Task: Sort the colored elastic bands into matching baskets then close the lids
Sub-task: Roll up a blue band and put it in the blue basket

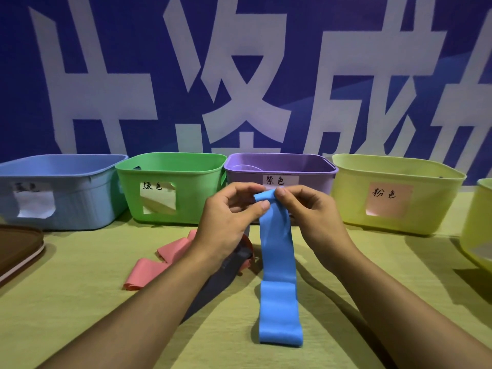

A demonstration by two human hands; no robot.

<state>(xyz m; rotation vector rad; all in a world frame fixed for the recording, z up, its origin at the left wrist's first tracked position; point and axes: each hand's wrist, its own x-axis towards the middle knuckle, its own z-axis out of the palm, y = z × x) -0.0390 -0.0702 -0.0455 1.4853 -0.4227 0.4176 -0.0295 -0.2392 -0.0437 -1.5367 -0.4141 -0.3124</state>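
Both hands pinch the top end of the blue elastic band (277,251): left hand (229,217) and right hand (316,211) each in a thumb-and-finger grip, and its lower loop trails on the surface (80,315). Lift it clear, then carry it left to the blue basket (80,209), well apart from the grip

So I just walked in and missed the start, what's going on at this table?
A person is sorting elastic bands by colour. Both hands, left hand and right hand, pinch the top end of a blue band, its lower end resting on the table. Pink bands and a dark band lie beside it. Behind stand open baskets: the blue basket, green basket, purple basket and yellow basket.
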